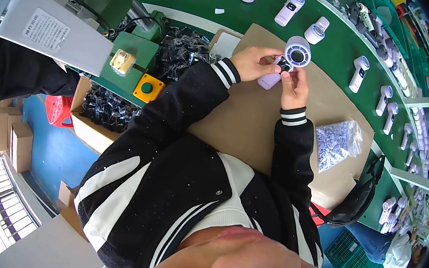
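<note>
Over the cardboard-covered part of the bench, a lavender handheld fan [298, 52] is between my two hands, its round head pointing up and its handle [269, 81] showing below my left thumb. My left hand [255, 63] comes in from the left, fingers closed at the fan's neck. From below, my right hand [295, 90] is closed on the same neck, thumb raised. Both thumbs meet at a small black part [284, 64] by the joint; my fingers partly hide how it sits there.
A clear bag of small lavender pieces [335, 143] lies right of my right forearm. Black parts fill a heap [179, 49] and a carton [105, 110] at left, beside a machine with a green button [146, 88]. More fans [290, 9] stand on the green belt [336, 55] beyond.
</note>
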`<action>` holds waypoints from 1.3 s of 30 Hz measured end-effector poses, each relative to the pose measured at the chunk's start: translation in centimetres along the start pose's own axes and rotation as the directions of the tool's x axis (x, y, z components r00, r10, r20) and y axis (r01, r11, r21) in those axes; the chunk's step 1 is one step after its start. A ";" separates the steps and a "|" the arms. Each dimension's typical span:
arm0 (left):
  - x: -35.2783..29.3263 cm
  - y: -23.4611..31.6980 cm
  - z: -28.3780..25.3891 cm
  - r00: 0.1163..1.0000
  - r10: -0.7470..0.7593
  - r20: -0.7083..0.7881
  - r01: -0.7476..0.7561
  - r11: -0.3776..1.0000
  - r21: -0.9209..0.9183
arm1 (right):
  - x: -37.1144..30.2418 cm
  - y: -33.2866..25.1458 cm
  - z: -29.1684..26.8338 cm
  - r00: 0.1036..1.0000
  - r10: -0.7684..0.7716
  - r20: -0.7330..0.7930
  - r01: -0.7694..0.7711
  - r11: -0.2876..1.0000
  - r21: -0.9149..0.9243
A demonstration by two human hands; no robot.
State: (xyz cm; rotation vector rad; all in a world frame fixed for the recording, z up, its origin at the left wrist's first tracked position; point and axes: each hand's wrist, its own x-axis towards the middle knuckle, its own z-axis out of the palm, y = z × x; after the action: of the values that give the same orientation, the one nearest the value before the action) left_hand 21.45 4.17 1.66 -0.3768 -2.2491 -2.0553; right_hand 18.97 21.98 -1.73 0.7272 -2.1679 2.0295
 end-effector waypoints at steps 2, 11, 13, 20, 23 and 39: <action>0.0 0.3 -0.1 1.000 0.015 0.007 -0.015 0.999 0.046 | 0.1 -0.2 -0.1 1.000 -0.005 0.014 0.005 1.000 0.017; 0.3 0.8 0.0 0.999 0.047 -0.016 -0.039 0.934 0.354 | 0.4 1.1 0.2 0.999 -0.006 0.033 0.003 0.997 0.071; 0.3 0.4 0.6 0.996 0.088 -0.016 -0.077 0.932 0.355 | 0.8 0.7 1.1 0.999 0.002 0.048 -0.009 0.990 0.140; 0.5 2.8 0.3 0.990 0.137 0.028 -0.138 0.918 0.371 | -0.2 -1.5 -0.4 0.997 0.073 -0.027 -0.062 0.952 0.300; 0.3 5.3 1.6 0.982 0.185 0.027 -0.182 0.917 0.356 | -0.1 -1.2 -0.5 0.994 0.047 -0.103 -0.008 0.936 0.351; 12.9 0.6 -5.8 0.947 0.177 -0.267 0.023 0.792 0.610 | 2.8 -5.5 -11.3 0.950 -0.182 -0.253 0.144 0.976 -0.163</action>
State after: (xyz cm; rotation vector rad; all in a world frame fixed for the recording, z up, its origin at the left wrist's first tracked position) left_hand 8.45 0.14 5.65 -0.0782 -2.4588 -1.1315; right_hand 15.70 32.01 5.69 0.5581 -2.0029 1.7559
